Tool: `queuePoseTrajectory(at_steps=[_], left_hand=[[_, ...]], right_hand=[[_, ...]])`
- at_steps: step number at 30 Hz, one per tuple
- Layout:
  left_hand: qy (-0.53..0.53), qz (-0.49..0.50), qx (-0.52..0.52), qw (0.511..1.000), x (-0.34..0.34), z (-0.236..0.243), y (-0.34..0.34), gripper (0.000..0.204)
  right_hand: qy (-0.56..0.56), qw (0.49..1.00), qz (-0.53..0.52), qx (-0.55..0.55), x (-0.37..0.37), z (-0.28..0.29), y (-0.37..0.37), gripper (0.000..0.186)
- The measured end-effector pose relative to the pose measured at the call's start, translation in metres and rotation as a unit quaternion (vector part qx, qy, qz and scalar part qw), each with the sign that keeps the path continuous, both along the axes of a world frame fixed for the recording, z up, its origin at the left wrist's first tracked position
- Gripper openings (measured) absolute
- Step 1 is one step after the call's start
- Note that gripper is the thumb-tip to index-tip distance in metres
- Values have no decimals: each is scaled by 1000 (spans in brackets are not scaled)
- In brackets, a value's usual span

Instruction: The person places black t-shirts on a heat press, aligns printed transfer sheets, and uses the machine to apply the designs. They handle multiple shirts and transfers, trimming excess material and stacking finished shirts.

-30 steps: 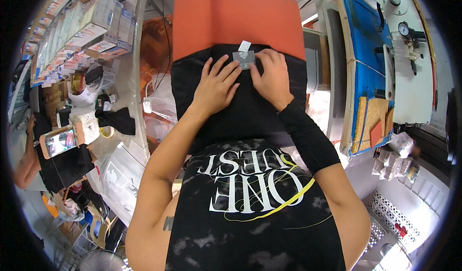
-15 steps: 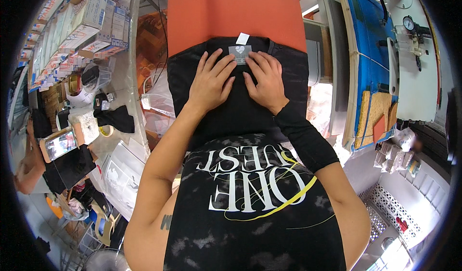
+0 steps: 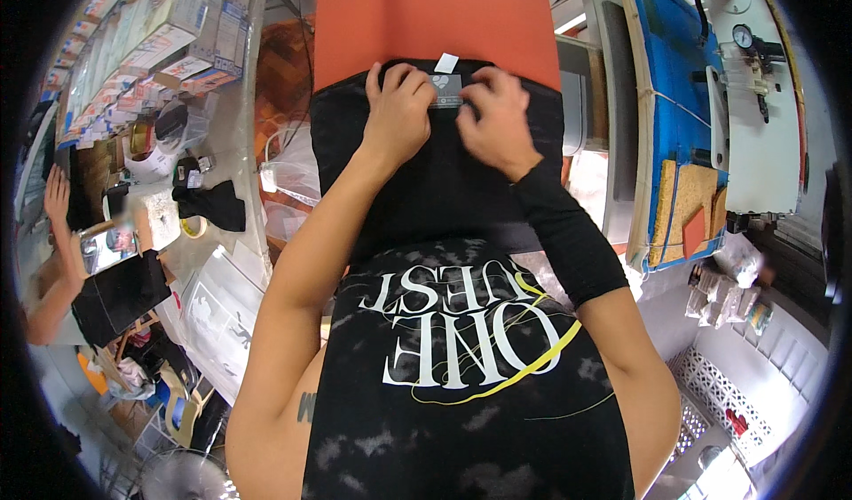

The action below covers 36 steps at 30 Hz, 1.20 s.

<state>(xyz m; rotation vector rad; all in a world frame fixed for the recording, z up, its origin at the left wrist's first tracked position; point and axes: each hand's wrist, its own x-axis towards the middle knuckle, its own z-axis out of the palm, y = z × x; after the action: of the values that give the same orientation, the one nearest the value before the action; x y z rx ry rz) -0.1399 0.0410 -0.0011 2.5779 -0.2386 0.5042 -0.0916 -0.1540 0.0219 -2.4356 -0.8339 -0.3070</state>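
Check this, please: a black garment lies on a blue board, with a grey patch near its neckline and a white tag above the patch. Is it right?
The board is orange, not blue, as the head view shows. The black garment, grey patch and white tag are right.

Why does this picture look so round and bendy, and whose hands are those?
There's no robot here, just a person working with bare hands. The camera sits on the person's head and looks down through a very wide lens, so straight edges bend. At the bottom you see the person's own top. In front, a black shirt lies over an orange board. Near its collar are a grey square and a white tag. The left hand is on the shirt, beside the square; the right hand is blurry, on the square's other side. I can't tell if either hand is pinching anything.
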Motion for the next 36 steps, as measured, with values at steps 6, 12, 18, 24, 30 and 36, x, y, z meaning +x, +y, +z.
queuePoseTrajectory(at_steps=[6,12,18,24,30,36], left_hand=[[-120,96,-105,983,-25,1,9,13],[-89,54,22,994,-57,-22,-8,20],[-99,63,56,992,-53,-28,-13,20],[-78,67,55,993,-57,-26,-14,21],[-110,68,52,990,-55,-29,-14,21],[-115,62,12,991,-56,-31,-14,22]], right_hand=[[-227,917,-329,2,13,129,-210,15],[-206,844,-482,-115,-24,141,-411,43],[-141,872,-433,-176,-23,128,-425,58],[-125,887,-406,-179,-21,138,-427,59],[-134,884,-406,-187,-14,141,-421,59],[-112,893,-410,-147,-16,149,-399,57]])
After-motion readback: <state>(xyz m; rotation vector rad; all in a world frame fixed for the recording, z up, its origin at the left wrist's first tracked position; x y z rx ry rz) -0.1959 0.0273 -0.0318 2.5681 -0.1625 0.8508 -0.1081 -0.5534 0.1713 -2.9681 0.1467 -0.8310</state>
